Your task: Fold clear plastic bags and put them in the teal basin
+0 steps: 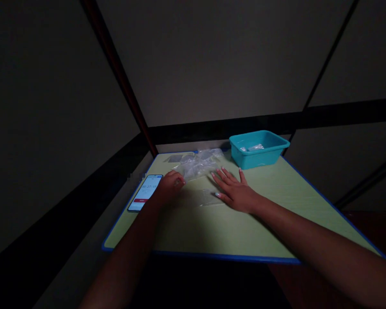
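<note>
Plastic point(199, 165): lay crumpled on your bench point(296, 193), twelve o'clock.
Left hand point(171, 186): you half-curled it; its hold was unclear.
Right hand point(234, 190): you splayed it, gripping nothing.

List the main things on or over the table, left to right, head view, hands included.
Phone → left hand → heap of clear plastic → right hand → blue bin.
</note>
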Motion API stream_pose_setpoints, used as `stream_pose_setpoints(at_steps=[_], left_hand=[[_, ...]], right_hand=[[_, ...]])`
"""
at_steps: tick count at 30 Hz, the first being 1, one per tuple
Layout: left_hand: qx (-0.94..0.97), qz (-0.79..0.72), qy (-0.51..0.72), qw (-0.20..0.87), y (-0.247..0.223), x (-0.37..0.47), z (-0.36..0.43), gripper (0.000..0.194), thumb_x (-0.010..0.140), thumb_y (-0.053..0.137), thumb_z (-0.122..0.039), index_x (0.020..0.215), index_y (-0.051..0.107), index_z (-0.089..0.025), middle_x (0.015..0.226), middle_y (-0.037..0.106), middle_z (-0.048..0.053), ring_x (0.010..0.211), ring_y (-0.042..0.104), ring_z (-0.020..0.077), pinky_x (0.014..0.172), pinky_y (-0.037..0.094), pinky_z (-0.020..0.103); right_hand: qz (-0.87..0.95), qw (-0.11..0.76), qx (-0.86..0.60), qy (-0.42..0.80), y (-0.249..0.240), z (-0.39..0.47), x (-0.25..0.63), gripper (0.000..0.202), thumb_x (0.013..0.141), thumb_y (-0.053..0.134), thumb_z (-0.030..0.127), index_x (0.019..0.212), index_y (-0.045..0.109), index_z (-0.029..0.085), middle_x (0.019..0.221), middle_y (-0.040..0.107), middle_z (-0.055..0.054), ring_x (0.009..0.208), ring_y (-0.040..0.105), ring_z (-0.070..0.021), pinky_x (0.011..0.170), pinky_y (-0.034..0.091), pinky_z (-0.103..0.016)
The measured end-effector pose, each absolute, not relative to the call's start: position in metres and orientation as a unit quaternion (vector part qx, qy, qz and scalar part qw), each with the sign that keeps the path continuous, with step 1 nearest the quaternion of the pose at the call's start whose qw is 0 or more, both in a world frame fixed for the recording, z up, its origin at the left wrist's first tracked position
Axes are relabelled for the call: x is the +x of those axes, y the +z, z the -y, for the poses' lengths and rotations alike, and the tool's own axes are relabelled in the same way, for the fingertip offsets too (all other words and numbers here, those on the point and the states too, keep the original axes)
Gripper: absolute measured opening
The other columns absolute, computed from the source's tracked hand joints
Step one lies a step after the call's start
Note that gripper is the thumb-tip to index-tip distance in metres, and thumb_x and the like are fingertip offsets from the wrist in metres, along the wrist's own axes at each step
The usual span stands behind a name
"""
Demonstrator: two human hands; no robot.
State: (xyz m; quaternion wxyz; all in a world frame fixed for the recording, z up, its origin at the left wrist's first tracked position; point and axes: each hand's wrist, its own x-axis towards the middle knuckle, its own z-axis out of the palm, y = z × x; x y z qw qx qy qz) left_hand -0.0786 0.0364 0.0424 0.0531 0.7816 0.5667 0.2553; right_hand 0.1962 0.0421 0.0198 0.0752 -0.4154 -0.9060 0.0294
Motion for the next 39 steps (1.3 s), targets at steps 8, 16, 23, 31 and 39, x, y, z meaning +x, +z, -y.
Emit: stream_pose_setpoints(at_steps=[8, 16, 23, 31, 39], left_hand=[[0.804, -0.56, 0.171, 0.103, 0.04, -0.095, -0.021, 0.006, 0.078, 0.061, -0.025, 0.078, 0.061, -0.019, 0.088, 0.057, 0.003, 0.085, 0.055, 0.0196, 0.076, 0.044, 0.031], [0.794, -0.577, 0.135, 0.136, 0.031, -0.094, -0.024, 0.008, 0.079, 0.061, -0.025, 0.083, 0.058, -0.019, 0.092, 0.056, 0.005, 0.086, 0.053, 0.0211, 0.076, 0.042, 0.032], [0.797, -0.576, 0.127, 0.126, 0.025, -0.095, -0.03, 0.006, 0.08, 0.06, -0.022, 0.078, 0.055, -0.019, 0.088, 0.056, 0.004, 0.089, 0.051, 0.0215, 0.079, 0.041, 0.034], [0.796, -0.561, 0.156, 0.164, 0.03, -0.097, -0.028, 0.011, 0.084, 0.048, -0.017, 0.077, 0.055, -0.019, 0.087, 0.057, 0.004, 0.089, 0.053, 0.0197, 0.082, 0.043, 0.033], [0.791, -0.577, 0.133, 0.158, 0.029, -0.1, -0.029, 0.013, 0.075, 0.065, -0.03, 0.075, 0.058, -0.019, 0.083, 0.058, 0.003, 0.083, 0.054, 0.0208, 0.073, 0.042, 0.031]], right_hand=[[0.907, 0.09, -0.408, 0.06, 0.008, -0.044, 0.213, 0.062, 0.096, 0.027, 0.051, 0.152, 0.008, 0.03, 0.158, 0.005, -0.007, 0.143, 0.005, -0.0333, 0.105, -0.001, -0.069], [0.906, 0.076, -0.413, 0.058, 0.009, -0.045, 0.214, 0.062, 0.096, 0.026, 0.052, 0.151, 0.008, 0.032, 0.157, 0.008, -0.009, 0.142, 0.007, -0.0358, 0.102, 0.009, -0.073], [0.901, 0.052, -0.423, 0.078, 0.012, -0.045, 0.212, 0.06, 0.097, 0.022, 0.049, 0.152, 0.011, 0.028, 0.157, 0.008, -0.01, 0.143, 0.006, -0.0331, 0.103, 0.007, -0.072], [0.897, 0.029, -0.433, 0.086, 0.013, -0.045, 0.211, 0.061, 0.097, 0.023, 0.048, 0.152, 0.013, 0.024, 0.157, 0.006, -0.011, 0.143, 0.002, -0.0312, 0.104, 0.006, -0.071], [0.905, 0.045, -0.415, 0.084, 0.011, -0.046, 0.212, 0.061, 0.097, 0.024, 0.049, 0.151, 0.016, 0.024, 0.156, 0.01, -0.013, 0.142, 0.007, -0.0341, 0.102, 0.007, -0.074]])
